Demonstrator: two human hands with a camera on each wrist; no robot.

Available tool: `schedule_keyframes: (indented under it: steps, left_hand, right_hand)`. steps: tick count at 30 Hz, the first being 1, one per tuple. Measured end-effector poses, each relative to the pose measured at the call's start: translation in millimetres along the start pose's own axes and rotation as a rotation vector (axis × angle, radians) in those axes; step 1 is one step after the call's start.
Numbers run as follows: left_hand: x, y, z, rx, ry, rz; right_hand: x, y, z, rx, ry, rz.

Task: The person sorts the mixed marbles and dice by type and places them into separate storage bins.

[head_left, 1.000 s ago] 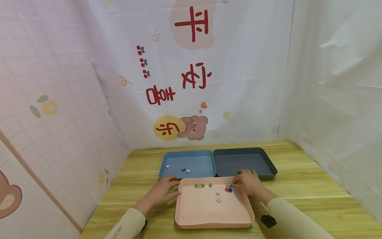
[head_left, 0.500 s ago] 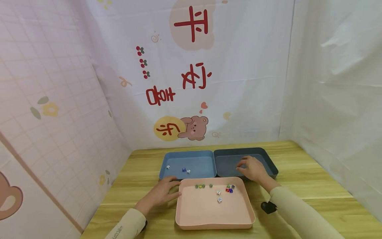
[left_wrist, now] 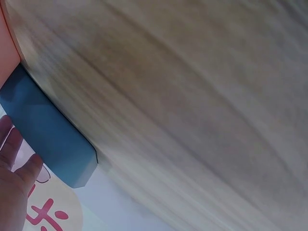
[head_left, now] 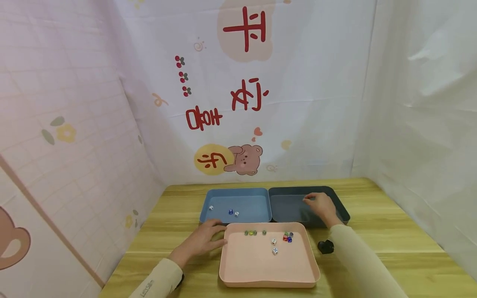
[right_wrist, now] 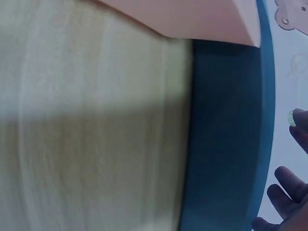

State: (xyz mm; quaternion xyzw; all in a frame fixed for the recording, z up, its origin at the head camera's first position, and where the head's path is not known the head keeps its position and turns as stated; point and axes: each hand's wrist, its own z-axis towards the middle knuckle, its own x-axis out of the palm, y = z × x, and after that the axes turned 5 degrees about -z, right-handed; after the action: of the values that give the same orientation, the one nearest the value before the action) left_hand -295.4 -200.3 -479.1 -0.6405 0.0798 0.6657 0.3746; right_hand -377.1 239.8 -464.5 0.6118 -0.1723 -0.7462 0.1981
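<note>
Head cam: I'm viewing three trays on the wood-grain table [head_left: 395, 248]. Pink tray [head_left: 268, 271], lower ctr of frame, is holding small glass marbles [head_left: 264, 232] along its far side, a red die [head_left: 285, 238] + blue die [head_left: 289, 239] bunched toward its upper R corner, & two white dice [head_left: 275, 251] a bit R of its mid. Blue tray [head_left: 249, 202], just beyond, is carrying a white die [head_left: 211, 208] at its L, plus a second blue die [head_left: 231, 212] and another white die [head_left: 236, 214] close together nr its front. Dark tray [head_left: 287, 207] is sitting next to it, R of ctr; R hand [head_left: 321, 205] is hanging over it, thumb & fingertips bunched, forearm angling up from bottom R. L hand [head_left: 203, 238] is resting by pink tray's upper L corner, fingers loosely extended, thumb at the rim.

L wrist cam: L hand is showing at lower L edge, fingers relaxed & spread; blue tray's wall is running diagonally beside them, pink tray filling upper L corner.

R wrist cam: at mid R edge, two fingertips of R hand are pinching a pale-green marble [right_wrist: 290, 118]; other fingers are spreading below. Dark tray's wall is running down R of ctr, pink tray's corner poking in up top.
</note>
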Motion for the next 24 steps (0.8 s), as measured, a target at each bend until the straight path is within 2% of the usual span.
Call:
schedule_keyframes:
  steps: [6,11,15,24]
  left_hand:
    - [5.3,0.5,0.4,0.015,-0.002,0.010]
    - [9.5,1.5,1.4,0.019,-0.010,0.015]
    - [9.1,2.3,1.2,0.026,-0.020,0.019]
    - [6.2,3.0,-1.4,0.060,-0.047,0.018]
  right_hand:
    - [8.6,-1.2,-1.9,-0.016,0.012,-0.010]
    - [9.0,-3.8,-1.5,-0.042,-0.025,-0.010]
    - [6.6,-2.6,-2.1,-0.064,-0.050,-0.019]
    - [4.4,3.4,-3.8,-0.155,-0.041,-0.003]
